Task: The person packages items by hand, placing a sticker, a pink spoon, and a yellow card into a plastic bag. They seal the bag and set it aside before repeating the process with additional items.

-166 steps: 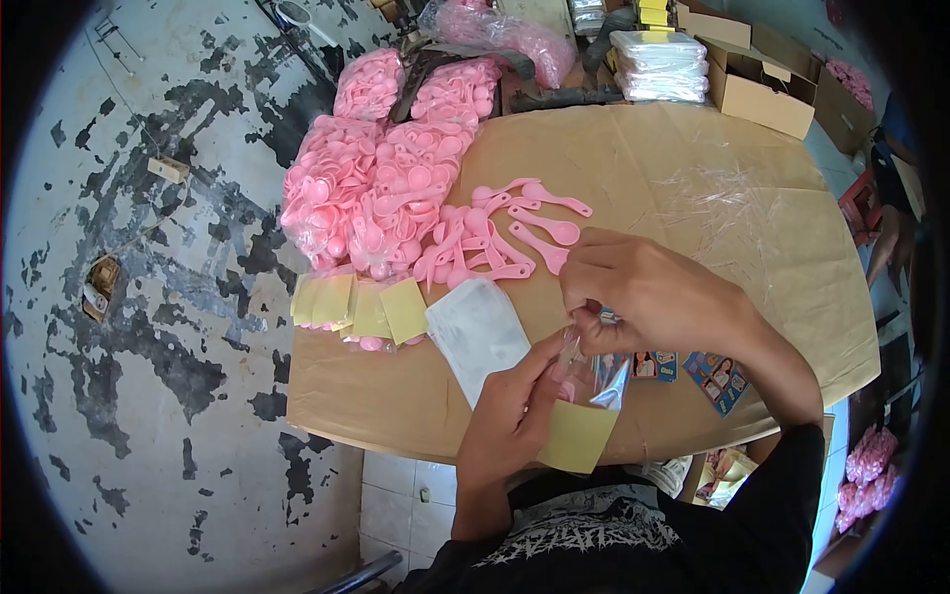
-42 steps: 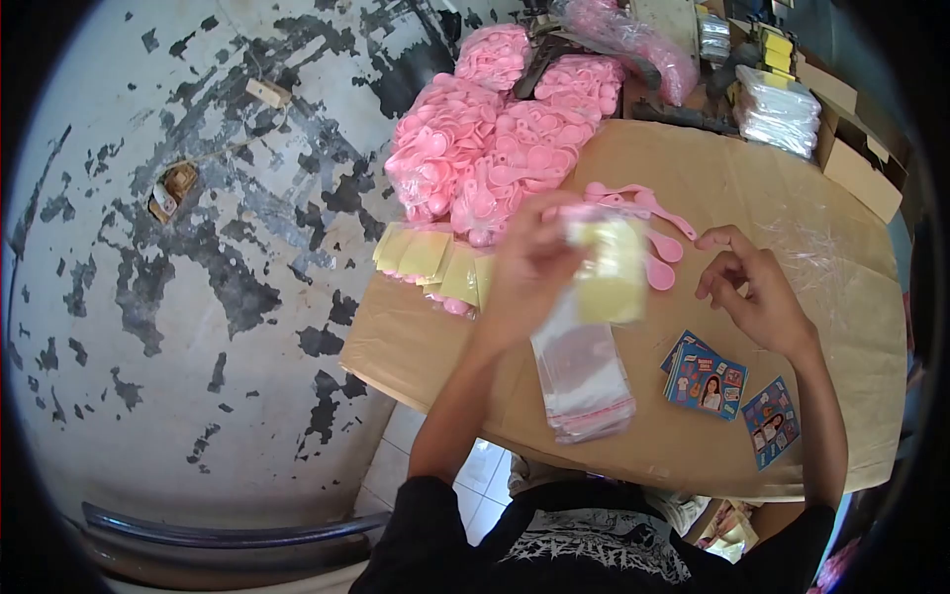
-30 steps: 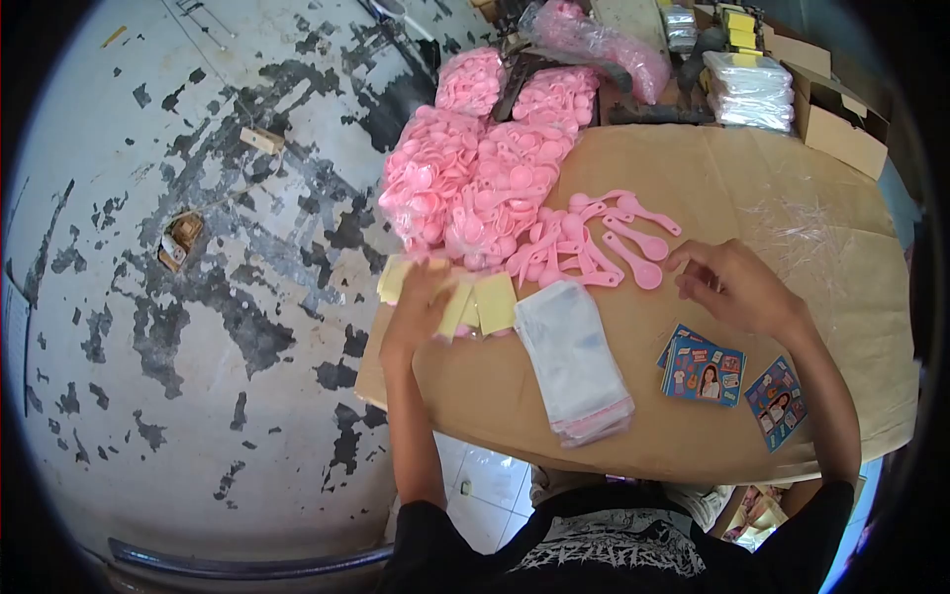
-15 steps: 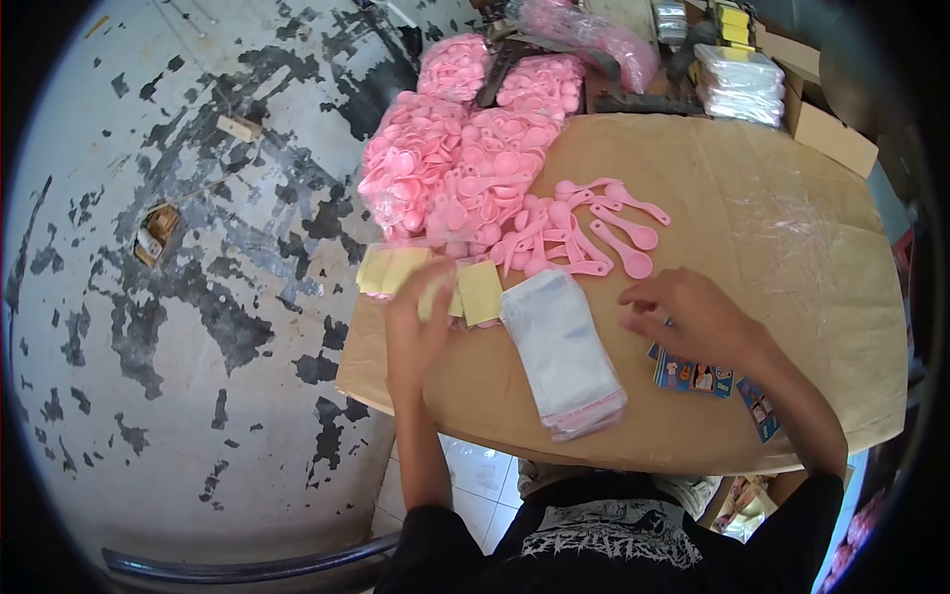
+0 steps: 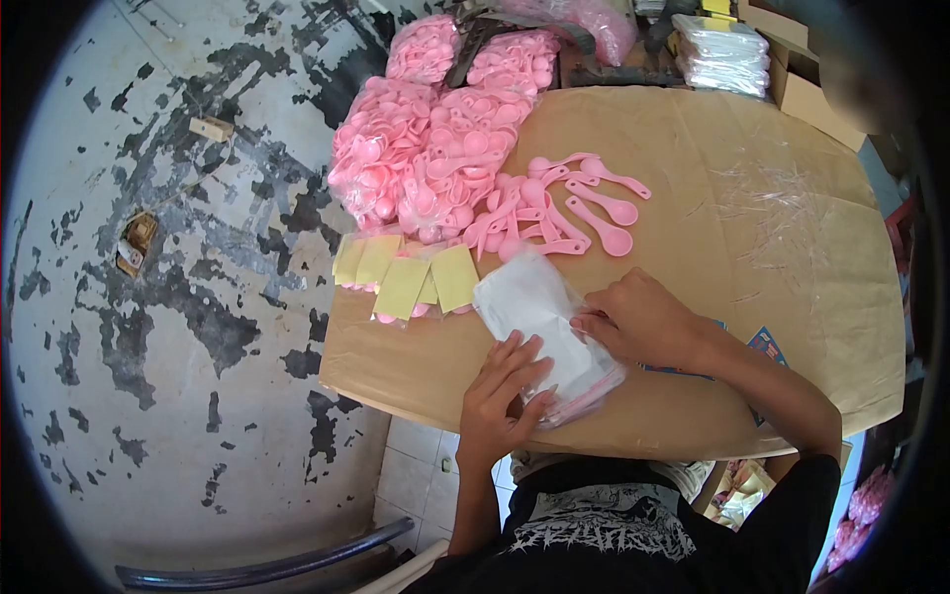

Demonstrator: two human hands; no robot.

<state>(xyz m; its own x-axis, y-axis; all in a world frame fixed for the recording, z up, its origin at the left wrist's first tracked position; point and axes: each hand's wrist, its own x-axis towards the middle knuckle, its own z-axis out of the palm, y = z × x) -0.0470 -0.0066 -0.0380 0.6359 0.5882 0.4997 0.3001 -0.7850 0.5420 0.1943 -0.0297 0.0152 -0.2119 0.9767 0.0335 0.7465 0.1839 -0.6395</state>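
Observation:
A stack of clear plastic bags (image 5: 539,307) with pinkish sealing strips lies slanted near the table's front edge. My left hand (image 5: 502,396) rests on its lower left side, fingers spread. At the right edge of the stack, my right hand (image 5: 643,322) has its fingers curled in a pinch on the top bag; the fingertips are partly hidden. Blue printed cards (image 5: 767,346) lie under and beside my right forearm, mostly covered by it. Left of the stack are small packed bags with yellow cards (image 5: 404,287) and pink pieces inside.
Loose pink measuring spoons (image 5: 614,240) lie in a pile beyond the stack. Behind them stand bulging bags of pink spoons (image 5: 435,148). Bundled clear bags (image 5: 722,57) and a cardboard box (image 5: 813,104) sit at the back right. A peeling wall (image 5: 198,297) borders the left side.
My left hand has come from the yellow-card packs down onto the bag stack. My right hand has moved left from above the blue cards to the stack's edge. The view has shifted slightly.

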